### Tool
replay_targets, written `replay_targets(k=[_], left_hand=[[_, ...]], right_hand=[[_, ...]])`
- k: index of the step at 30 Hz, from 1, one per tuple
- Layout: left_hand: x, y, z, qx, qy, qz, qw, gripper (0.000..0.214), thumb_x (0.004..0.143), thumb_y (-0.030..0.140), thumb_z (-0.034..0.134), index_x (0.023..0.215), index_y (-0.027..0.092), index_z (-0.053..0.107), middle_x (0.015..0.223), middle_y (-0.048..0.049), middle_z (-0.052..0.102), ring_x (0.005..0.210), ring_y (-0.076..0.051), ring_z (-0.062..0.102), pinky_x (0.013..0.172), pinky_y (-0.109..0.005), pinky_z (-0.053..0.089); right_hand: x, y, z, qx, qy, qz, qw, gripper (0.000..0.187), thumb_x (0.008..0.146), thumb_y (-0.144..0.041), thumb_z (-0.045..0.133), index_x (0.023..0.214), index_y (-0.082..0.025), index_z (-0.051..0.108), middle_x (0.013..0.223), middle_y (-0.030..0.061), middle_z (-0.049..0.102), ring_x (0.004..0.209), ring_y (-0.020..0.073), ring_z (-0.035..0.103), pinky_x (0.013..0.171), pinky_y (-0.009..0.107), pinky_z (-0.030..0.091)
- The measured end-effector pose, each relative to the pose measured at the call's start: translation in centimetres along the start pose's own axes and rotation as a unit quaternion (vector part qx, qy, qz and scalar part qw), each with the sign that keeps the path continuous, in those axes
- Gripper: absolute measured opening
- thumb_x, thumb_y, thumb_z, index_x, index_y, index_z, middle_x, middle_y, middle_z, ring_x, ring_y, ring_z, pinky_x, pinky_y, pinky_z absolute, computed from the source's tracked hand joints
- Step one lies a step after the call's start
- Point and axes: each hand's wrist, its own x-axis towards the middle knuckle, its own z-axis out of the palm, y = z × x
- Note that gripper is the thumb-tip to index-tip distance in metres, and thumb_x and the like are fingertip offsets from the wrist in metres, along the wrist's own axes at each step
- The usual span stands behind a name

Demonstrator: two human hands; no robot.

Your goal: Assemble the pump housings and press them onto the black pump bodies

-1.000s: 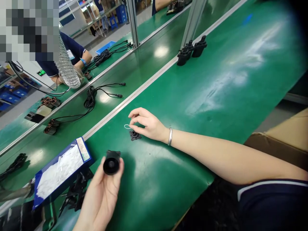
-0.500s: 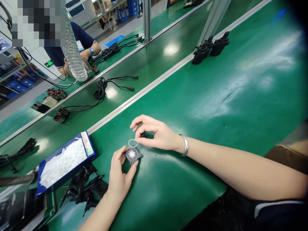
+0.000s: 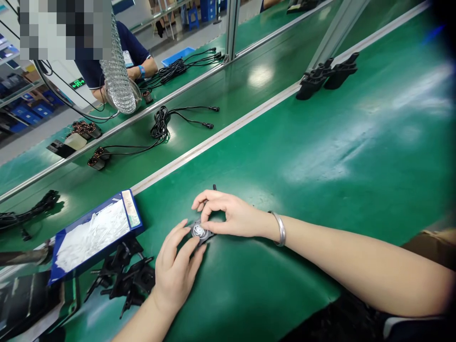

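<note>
A small square black pump housing (image 3: 210, 233) with a white swirl-bladed impeller (image 3: 199, 231) at its centre lies low over the green mat. My left hand (image 3: 175, 266) grips the housing from the left, thumb and fingers at its edges. Above its right side, my right hand (image 3: 233, 216) is closed in a pinch, thumb and forefinger touching the face near the impeller. Between those fingertips is a thin pale ring, laid against the housing and mostly hidden. Behind the right hand, the tip of another black part (image 3: 214, 187) shows.
Left of my hands stands a blue tray (image 3: 137, 223) of white strips, beside a pile of black moulded parts (image 3: 124, 273). Beyond the white rail (image 3: 213, 142) lie a coiled black cable (image 3: 160, 124) and copper-wound parts (image 3: 99, 158). A co-worker's arm (image 3: 147, 66) is across the bench.
My right hand has lowered the pale ring from above the housing onto its face. My left fingers have closed in around the housing. The view has shifted slightly.
</note>
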Motion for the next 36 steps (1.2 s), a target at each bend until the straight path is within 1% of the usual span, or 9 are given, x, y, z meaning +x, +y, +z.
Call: replay_targets(k=[3,7,14,20,24,27,30,33,36], left_hand=[[-0.1,-0.2,0.2,0.001,-0.01,0.01,1.0,0.042,0.084,0.004,0.069,0.121,0.02,0.057,0.118,-0.0098,0.061,0.121,-0.027,0.061,0.103,-0.043,0.056],[0.0,-0.4,0.4,-0.006,-0.003,0.014,1.0,0.043,0.085,0.004,0.069,0.123,0.018,0.057,0.117,-0.0109,0.063,0.122,-0.027,0.062,0.102,-0.043,0.056],[0.2,-0.5,0.5,-0.012,0.007,0.056,0.998,0.039,0.083,0.001,0.07,0.12,0.007,0.059,0.118,-0.0173,0.066,0.122,-0.029,0.061,0.102,-0.043,0.057],[0.1,-0.5,0.7,-0.014,0.008,0.039,0.999,0.037,0.084,0.003,0.069,0.119,0.008,0.059,0.121,-0.0182,0.064,0.121,-0.027,0.062,0.103,-0.041,0.056],[-0.1,-0.4,0.7,-0.018,0.003,0.013,1.0,0.035,0.085,0.006,0.069,0.118,0.011,0.058,0.121,-0.0164,0.062,0.121,-0.026,0.062,0.103,-0.039,0.056],[-0.2,-0.3,0.7,-0.021,0.002,0.002,1.0,0.037,0.085,0.007,0.07,0.119,0.015,0.057,0.122,-0.0149,0.061,0.122,-0.025,0.061,0.103,-0.04,0.056],[-0.1,-0.3,1.0,-0.044,-0.003,-0.036,0.998,0.046,0.087,0.014,0.07,0.128,0.018,0.049,0.129,-0.016,0.059,0.124,-0.025,0.06,0.102,-0.041,0.056],[0.0,-0.4,1.7,-0.092,-0.021,-0.109,0.99,0.054,0.088,0.025,0.07,0.135,0.02,0.043,0.129,-0.015,0.061,0.122,-0.026,0.061,0.1,-0.043,0.057],[-0.2,-0.4,2.3,-0.158,-0.047,-0.187,0.969,0.056,0.089,0.028,0.07,0.136,0.025,0.041,0.128,-0.0113,0.063,0.119,-0.025,0.063,0.101,-0.045,0.056]], right_hand=[[-0.1,0.1,0.3,0.014,-0.004,0.013,1.0,0.007,0.084,-0.01,0.065,0.081,-0.016,0.065,0.107,0.0083,0.061,0.097,0.0164,0.063,0.084,0.03,0.056],[-0.4,0.4,0.5,0.037,0.005,0.031,0.999,0.012,0.086,-0.012,0.063,0.096,-0.017,0.062,0.111,0.0076,0.058,0.084,0.0121,0.062,0.074,0.027,0.058],[-0.5,0.5,0.5,0.034,-0.007,0.047,0.998,0.013,0.089,-0.016,0.059,0.101,-0.018,0.061,0.111,0.0076,0.059,0.087,0.0133,0.061,0.076,0.029,0.056],[-0.4,0.2,0.5,0.021,-0.015,0.032,0.999,0.012,0.091,-0.016,0.058,0.103,-0.019,0.061,0.11,0.0078,0.06,0.089,0.0137,0.061,0.076,0.028,0.055],[-0.4,-0.2,-0.2,-0.049,0.048,-0.018,0.997,0.01,0.093,-0.015,0.055,0.101,-0.02,0.06,0.107,0.0078,0.061,0.082,0.0133,0.059,0.07,0.027,0.054],[-0.2,0.3,-1.2,-0.147,0.084,-0.028,0.985,0.017,0.09,-0.017,0.06,0.106,-0.019,0.058,0.112,0.01,0.058,0.093,0.018,0.058,0.079,0.034,0.054],[-0.1,1.4,-2.0,-0.209,0.015,0.017,0.978,0.031,0.083,-0.022,0.071,0.111,-0.018,0.057,0.114,0.0119,0.055,0.104,0.0239,0.056,0.089,0.042,0.053],[-0.1,2.7,-2.3,-0.216,-0.034,0.033,0.975,0.016,0.087,-0.021,0.069,0.099,-0.019,0.059,0.105,0.0091,0.056,0.1,0.0223,0.057,0.088,0.041,0.053],[-0.1,3.6,-2.3,-0.203,-0.025,0.037,0.978,0.01,0.089,-0.021,0.068,0.095,-0.019,0.06,0.108,0.0091,0.057,0.093,0.0188,0.059,0.084,0.037,0.054]])
